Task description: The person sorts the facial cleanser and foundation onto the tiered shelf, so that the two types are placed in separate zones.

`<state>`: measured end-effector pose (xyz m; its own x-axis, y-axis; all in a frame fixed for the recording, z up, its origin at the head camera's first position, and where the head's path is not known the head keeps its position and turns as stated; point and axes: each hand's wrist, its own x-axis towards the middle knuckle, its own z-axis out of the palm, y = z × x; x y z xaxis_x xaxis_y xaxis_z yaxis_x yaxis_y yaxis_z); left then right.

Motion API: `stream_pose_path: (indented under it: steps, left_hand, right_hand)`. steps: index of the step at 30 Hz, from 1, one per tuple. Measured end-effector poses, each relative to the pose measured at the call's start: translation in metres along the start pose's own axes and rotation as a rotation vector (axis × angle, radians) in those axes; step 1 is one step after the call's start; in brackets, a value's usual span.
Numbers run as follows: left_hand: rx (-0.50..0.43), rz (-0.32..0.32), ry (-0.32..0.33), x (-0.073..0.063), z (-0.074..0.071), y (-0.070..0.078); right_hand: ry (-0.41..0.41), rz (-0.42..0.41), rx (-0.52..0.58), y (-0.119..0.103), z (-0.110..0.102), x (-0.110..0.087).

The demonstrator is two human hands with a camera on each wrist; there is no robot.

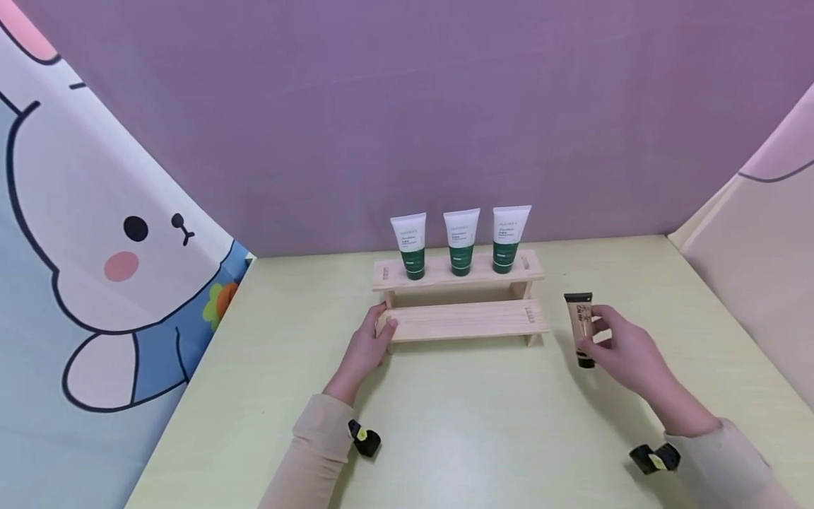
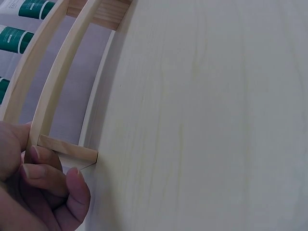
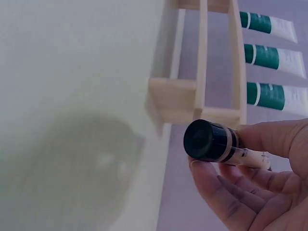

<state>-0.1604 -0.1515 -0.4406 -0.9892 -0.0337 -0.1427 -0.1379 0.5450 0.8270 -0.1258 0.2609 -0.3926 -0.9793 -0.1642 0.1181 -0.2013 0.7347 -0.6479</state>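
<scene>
A two-step wooden display rack (image 1: 464, 322) stands towards the back of the table. On its upper step, three white-and-green squeeze tubes (image 1: 461, 244) stand upright on their caps in a row. My left hand (image 1: 369, 341) grips the left end of the lower step, thumb on top and fingers curled beneath, as the left wrist view shows. To the right of the rack, my right hand (image 1: 626, 351) pinches a small beige squeeze tube (image 3: 245, 156) with a black cap, held cap down above the table. The lower step's top bears nothing.
The pale wood-grain table (image 1: 470, 438) carries the rack. A purple backdrop (image 1: 445, 127) rises right behind it. Cartoon-printed cloth (image 1: 152, 283) closes off the left side, and a pale panel (image 1: 763, 233) the right. Each cuff has a small black camera (image 1: 365, 440).
</scene>
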Motion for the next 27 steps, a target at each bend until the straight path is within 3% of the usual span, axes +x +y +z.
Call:
stream_pose_path:
  steps: [11,27]
  left_hand:
    - [-0.011,0.001,0.012,-0.001,-0.001,-0.001]
    - [-0.021,-0.013,0.007,0.001,0.001,-0.001]
  right_hand:
    - [0.025,-0.091,0.123,-0.032,0.012,0.022]
    - [-0.003,-0.202,0.289,-0.082,0.06,0.058]
